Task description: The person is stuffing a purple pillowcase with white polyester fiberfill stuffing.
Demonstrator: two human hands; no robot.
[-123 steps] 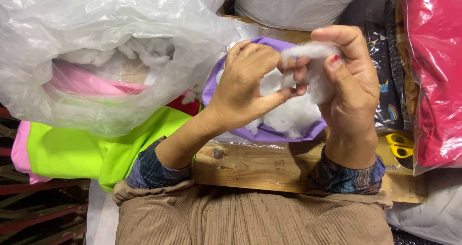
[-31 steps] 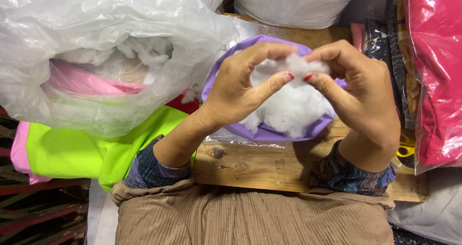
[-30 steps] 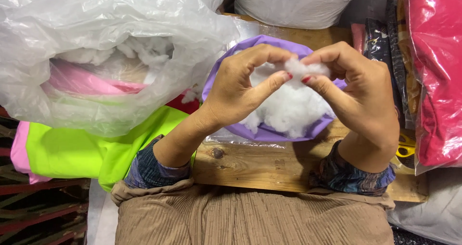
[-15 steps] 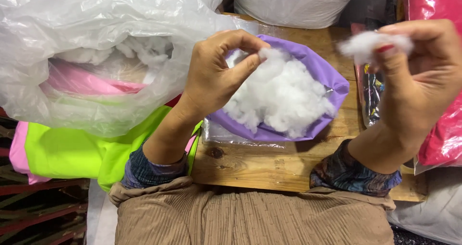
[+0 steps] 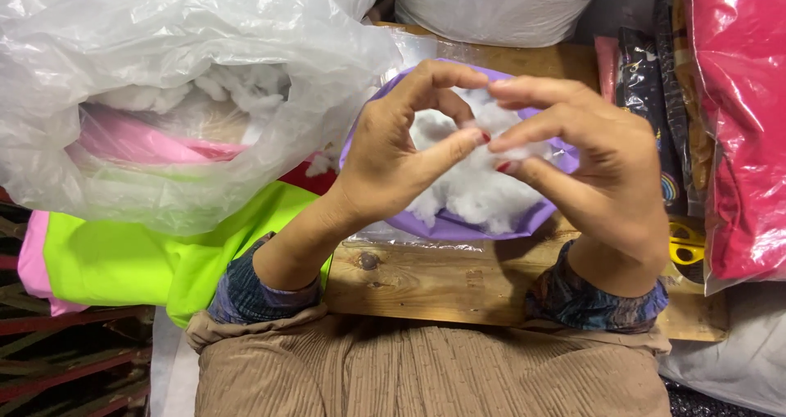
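Note:
My left hand [image 5: 401, 151] and my right hand [image 5: 594, 159] meet over a purple fabric case [image 5: 446, 225] that lies on a wooden board [image 5: 442, 282]. Both hands pinch one tuft of white stuffing [image 5: 491, 135] between thumbs and fingers, just above the pile of white stuffing [image 5: 479, 192] that fills the case. My fingertips almost touch each other.
A big clear plastic bag [image 5: 180, 81] with more white stuffing sits at the left, over pink and neon green fabric [image 5: 123, 257]. Red fabric in plastic [image 5: 741, 130], dark patterned packets [image 5: 659, 106] and yellow-handled scissors [image 5: 684, 249] lie at the right. A white sack [image 5: 499, 4] stands behind.
Half a second ago my hands were pulled wide apart, each with a tuft. Now they have come back together over the purple case, pinching the stuffing between them.

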